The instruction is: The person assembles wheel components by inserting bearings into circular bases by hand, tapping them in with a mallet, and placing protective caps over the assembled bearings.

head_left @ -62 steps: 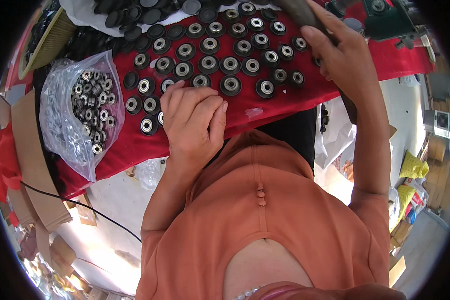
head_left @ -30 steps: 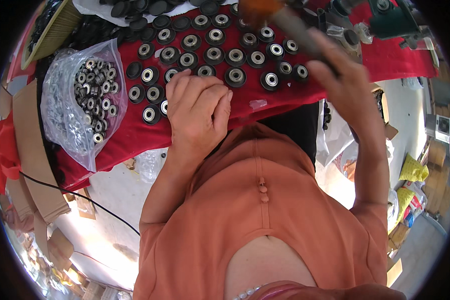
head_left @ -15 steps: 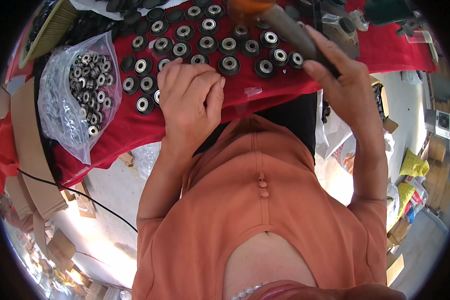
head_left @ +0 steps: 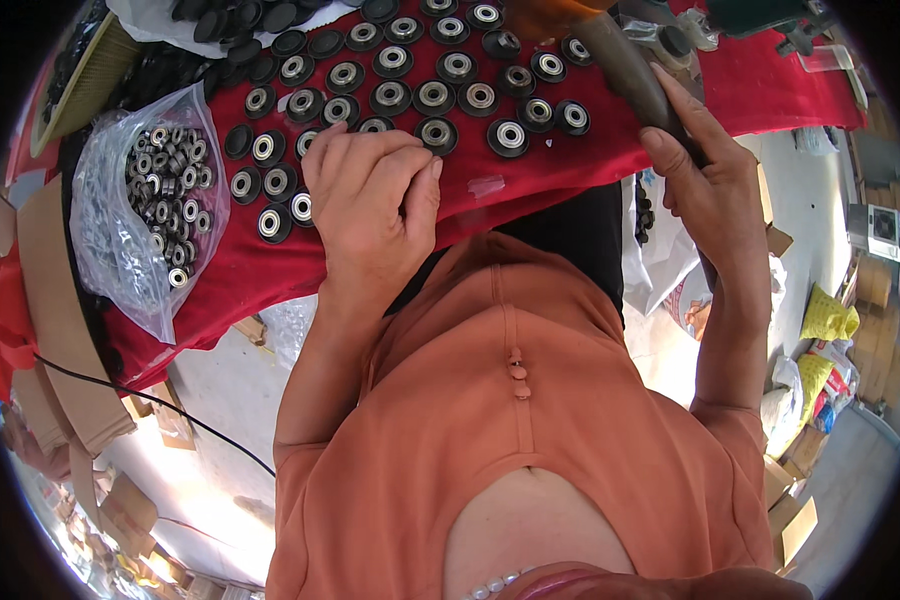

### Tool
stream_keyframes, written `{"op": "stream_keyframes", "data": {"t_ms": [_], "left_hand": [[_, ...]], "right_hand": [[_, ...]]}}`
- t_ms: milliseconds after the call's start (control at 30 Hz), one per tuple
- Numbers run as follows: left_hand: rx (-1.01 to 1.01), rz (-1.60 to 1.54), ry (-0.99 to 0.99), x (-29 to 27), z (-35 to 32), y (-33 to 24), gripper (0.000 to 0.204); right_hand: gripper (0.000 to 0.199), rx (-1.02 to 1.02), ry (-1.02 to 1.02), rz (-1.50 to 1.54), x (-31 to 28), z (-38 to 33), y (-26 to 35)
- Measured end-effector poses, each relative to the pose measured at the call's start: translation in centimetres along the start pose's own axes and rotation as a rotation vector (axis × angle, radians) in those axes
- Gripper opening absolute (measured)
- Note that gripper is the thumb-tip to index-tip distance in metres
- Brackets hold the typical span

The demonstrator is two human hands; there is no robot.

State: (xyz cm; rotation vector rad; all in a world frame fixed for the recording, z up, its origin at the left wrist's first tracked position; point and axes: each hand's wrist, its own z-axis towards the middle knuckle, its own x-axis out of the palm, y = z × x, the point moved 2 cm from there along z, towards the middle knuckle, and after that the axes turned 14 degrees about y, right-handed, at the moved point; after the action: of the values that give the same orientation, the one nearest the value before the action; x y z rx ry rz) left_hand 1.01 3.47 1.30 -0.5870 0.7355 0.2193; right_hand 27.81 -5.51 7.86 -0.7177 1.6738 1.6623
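On a bench (head_left: 275, 285) covered in soft red cloth, a clear, wrinkled plastic bag (head_left: 100, 235) at the left contains many small ring-shaped metal bearings (head_left: 167, 185). Behind it, a ribbed, yellowish basket (head_left: 98, 78) tilts at the upper left; its dark contents are indistinct. A white sheet (head_left: 152, 18) carries a heap of plain black caps (head_left: 210, 26). Across the middle lie round black discs (head_left: 433, 97) in loose rows, most with a shiny bearing seated at the centre, flat side up. The right hand (head_left: 705, 178) is closed around the thick, dark handle of a hammer (head_left: 632, 78), raised above the right part of the bench. The hammer's long axis runs obliquely, from the hand forward and to the left; its orange head, blurred, points toward the upper edge. The left hand (head_left: 372, 195), fingers bent, lies at the near edge beside the discs; whether it grips anything underneath cannot be told.
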Motion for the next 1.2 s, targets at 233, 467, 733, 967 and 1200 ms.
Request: {"op": "stream_keyframes", "data": {"t_ms": [233,467,733,967,1200], "left_hand": [[0.02,0.039,0.019,0.0,1.3,-1.2,0.013],[0.021,0.043,0.044,0.9,1.3,-1.5,0.014],[0.043,0.126,0.184,1.9,4.4,-1.9,0.02],[0.036,0.271,0.353,3.8,6.2,-2.2,0.046],[0.026,0.374,0.41,4.8,6.6,-1.2,0.056]], "right_hand": [[0.053,0.137,0.068,0.001,0.1,0.6,0.2],[0.051,0.051,0.083,0.085,1.7,1.1,-0.6],[0.054,0.084,0.022,0.199,1.1,0.5,-0.9],[0.051,0.242,-0.042,0.345,-0.3,-1.6,-1.2],[0.052,0.202,-0.067,0.399,-0.1,-2.3,-2.0]]}}
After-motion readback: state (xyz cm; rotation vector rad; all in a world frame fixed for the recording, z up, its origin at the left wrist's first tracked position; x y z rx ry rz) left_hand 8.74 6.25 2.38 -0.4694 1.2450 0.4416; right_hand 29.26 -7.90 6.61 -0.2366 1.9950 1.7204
